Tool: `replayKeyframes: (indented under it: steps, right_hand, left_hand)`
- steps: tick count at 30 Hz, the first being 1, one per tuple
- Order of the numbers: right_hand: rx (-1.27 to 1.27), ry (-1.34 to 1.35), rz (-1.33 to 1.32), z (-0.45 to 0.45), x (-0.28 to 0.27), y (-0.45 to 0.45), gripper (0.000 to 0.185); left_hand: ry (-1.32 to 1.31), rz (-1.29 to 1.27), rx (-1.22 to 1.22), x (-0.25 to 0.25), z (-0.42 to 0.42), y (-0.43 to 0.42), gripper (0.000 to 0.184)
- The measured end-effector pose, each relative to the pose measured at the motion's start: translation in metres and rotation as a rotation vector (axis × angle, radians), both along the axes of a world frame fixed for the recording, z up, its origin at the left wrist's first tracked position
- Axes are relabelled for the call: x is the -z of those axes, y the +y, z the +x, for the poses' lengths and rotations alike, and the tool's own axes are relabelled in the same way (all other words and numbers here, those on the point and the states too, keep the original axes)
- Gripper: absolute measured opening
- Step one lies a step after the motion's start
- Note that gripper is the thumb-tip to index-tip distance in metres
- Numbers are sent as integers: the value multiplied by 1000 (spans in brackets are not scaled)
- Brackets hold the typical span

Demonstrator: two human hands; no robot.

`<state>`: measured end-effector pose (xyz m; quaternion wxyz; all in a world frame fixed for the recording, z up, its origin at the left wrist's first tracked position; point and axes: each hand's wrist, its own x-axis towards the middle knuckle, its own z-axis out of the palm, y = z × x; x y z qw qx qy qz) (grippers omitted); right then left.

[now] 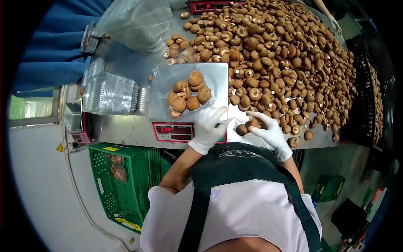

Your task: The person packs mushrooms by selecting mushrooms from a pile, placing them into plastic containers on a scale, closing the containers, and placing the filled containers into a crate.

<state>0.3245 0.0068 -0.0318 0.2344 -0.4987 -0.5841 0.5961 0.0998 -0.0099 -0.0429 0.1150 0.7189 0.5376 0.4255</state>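
My left hand (208,128), in a white glove, is over the front right edge of the scale (157,113); its fingers are stretched apart with nothing in them, slightly blurred. On the scale lies a clear plastic tray (161,77) with several brown mushrooms (193,103) in it; the red display (166,129) seems to read 0.140. My right hand (270,133), also gloved in white, curls its fingers around a brown mushroom (253,122) just above the metal table. Right by those fingers is a darker mushroom (242,129); whether it is touched I cannot tell.
A large heap of mushrooms (289,54) covers the table's right side. Stacked clear trays (110,94) and a plastic bag (138,25) are on the left. A second red scale (210,6) stands at the back. Below is a green crate (126,168). Another person's gloved hand (335,25) shows far right.
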Motion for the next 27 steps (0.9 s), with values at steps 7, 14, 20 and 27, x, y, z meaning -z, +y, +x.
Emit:
replayKeyframes:
  steps: [7,14,20,27]
  right_hand:
    - [171,-917,59,170,19,-54,45]
    - [288,-1073,114,197,29,-63,43]
    - [286,-774,269,141,16,-1,37]
    - [217,-695,575,68,35,116,37]
  left_hand:
    - [213,-96,-194,-7,-42,51,23]
    - [-82,-34,-292,-16,-50,47,8]
    - [-460,-226,-688,10,-135,-23,21]
    - [238,-767,-1031,34,-168,-117,25]
